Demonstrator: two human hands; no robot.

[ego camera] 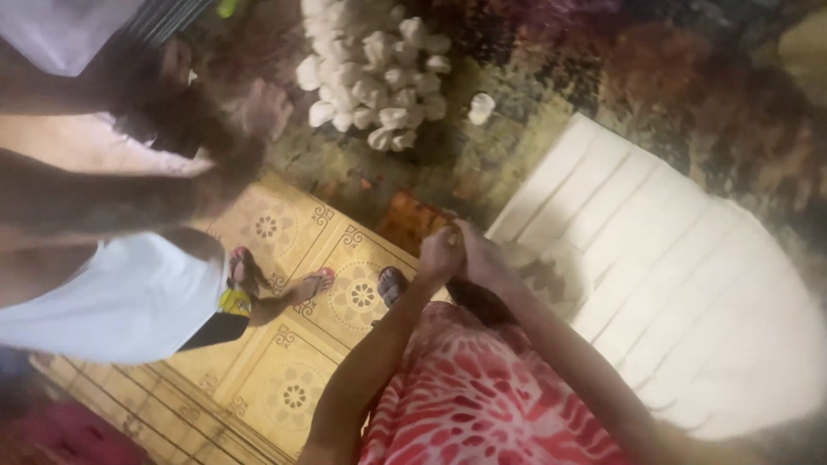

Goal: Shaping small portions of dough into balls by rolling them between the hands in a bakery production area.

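My left hand and my right hand meet in front of me, fingers curled and touching each other. Blur hides whether anything small is pinched between them. A dark shape lies just below them against my red and white patterned dress. They hover over the near edge of a white slatted surface. A heap of white lumpy pieces sits farther off on the mottled ground, with one loose piece beside it.
Another person in a white top stands at the left, an arm stretched toward the white heap and sandalled feet on yellow patterned floor tiles. My own sandalled foot rests on the tiles.
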